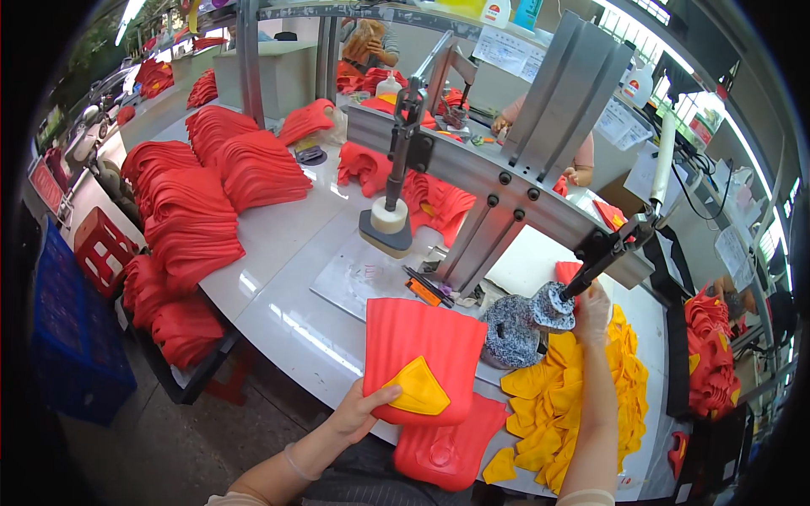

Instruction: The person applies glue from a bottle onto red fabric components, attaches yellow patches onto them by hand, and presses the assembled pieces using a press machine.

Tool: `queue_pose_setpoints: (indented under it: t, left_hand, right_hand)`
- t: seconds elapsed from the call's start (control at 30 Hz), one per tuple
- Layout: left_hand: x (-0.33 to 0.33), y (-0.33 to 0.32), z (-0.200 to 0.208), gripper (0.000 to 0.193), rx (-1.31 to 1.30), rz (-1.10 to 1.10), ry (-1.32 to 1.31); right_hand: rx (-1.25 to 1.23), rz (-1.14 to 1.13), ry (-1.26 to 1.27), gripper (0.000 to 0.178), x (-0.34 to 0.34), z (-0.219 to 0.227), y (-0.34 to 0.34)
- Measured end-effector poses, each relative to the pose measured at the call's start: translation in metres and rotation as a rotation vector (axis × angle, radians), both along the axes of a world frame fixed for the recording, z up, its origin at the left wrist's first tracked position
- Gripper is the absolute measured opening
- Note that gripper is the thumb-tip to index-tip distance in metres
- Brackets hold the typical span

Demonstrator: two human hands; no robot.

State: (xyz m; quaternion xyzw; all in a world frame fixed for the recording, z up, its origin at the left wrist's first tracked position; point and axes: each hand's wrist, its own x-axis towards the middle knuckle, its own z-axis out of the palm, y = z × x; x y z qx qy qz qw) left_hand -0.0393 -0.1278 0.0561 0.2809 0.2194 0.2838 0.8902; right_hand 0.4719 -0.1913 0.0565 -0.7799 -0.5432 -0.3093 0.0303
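My left hand [361,411] grips a red ribbed panel [424,337] by its lower left edge, with the thumb on a yellow shield-shaped piece [419,386] on its face. A second red panel [445,451] lies below it at the table's front edge. My right hand [593,312], in what looks like a thin pale glove, is curled behind the press's upper grey-speckled pad [553,307]. A bit of red [567,271] shows beside it; what these fingers hold is hidden. Just left of that pad is the lower speckled block [512,331].
Loose yellow pieces [544,396] are heaped beneath my right forearm. A metal press frame [472,160] spans the table, with a second padded plunger [386,226] on its left. Stacked red panels [190,215] fill the left side. A co-worker's hand [502,125] shows beyond the frame.
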Motion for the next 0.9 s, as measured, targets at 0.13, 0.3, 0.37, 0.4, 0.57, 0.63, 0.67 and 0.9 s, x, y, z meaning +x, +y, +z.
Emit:
queue_pose_setpoints:
  t: [0.13,0.3,0.37,0.4,0.57,0.63,0.67,0.9]
  left_hand:
    - [-0.004,0.002,0.0,0.052,-0.012,-0.017,0.015]
    - [-0.009,0.001,0.0,0.052,0.012,-0.022,0.027]
    - [-0.009,0.0,0.0,0.052,0.006,-0.031,0.02]
    - [-0.008,0.0,0.001,0.052,0.0,-0.039,0.015]
    - [0.011,-0.005,0.01,0.051,-0.005,-0.124,0.009]
    - [0.018,-0.008,0.016,0.051,0.003,-0.141,0.019]
    - [0.025,-0.009,0.017,0.051,-0.014,-0.161,0.005]
    - [0.056,-0.026,0.022,0.055,-0.024,-0.288,0.005]
  right_hand:
    - [-0.016,-0.256,-0.147,0.058,0.012,-0.024,0.0]
    - [-0.068,-0.34,-0.022,0.068,0.008,-0.024,-0.003]
    - [-0.086,-0.305,0.104,0.081,-0.007,-0.009,-0.005]
    - [-0.087,-0.312,0.104,0.081,-0.013,0.002,-0.006]
    - [-0.117,-0.415,0.354,0.073,-0.052,0.055,-0.027]
    - [0.018,-0.331,0.44,0.046,-0.095,0.08,-0.039]
    - [0.017,-0.341,0.447,0.046,-0.116,0.088,-0.048]
    - [0.281,-0.095,1.528,0.019,-0.241,0.072,-0.118]
